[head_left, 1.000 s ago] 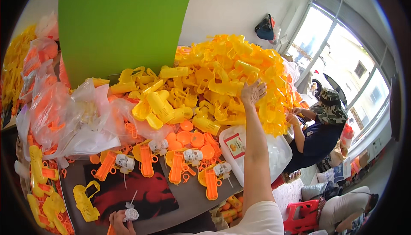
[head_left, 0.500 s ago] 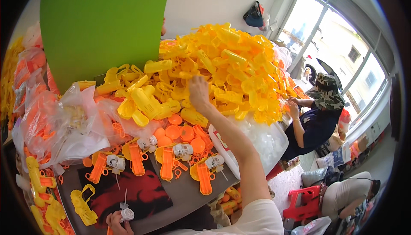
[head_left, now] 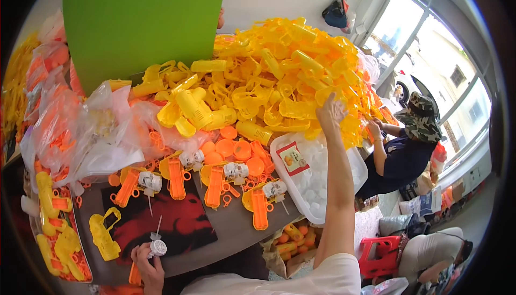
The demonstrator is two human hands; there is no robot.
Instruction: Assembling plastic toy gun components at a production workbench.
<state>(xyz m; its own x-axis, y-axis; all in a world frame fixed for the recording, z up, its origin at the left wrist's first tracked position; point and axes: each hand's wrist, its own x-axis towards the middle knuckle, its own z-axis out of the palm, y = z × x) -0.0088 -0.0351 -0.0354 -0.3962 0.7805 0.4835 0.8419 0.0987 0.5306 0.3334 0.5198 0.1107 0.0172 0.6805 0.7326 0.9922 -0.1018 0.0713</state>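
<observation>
Down low, left hand: fingers bent close around a round white part with a thin pale stick poking up. An orange piece shows under the hand; I can't tell if it is gripped.
Right hand: fingers spread wide, holding nothing I can see, by the right side of the big yellow heap. I can't tell if it touches.
What changed: half a second ago this hand was over the middle of the heap, fingers curled. Now it has gone right. The left hand still has the white part.
On the dark table: one yellow shell and a row of four orange-and-yellow pieces.
In the way: the right arm covers some of the white tub.
Nearby: a co-worker in a camouflage hat.
</observation>
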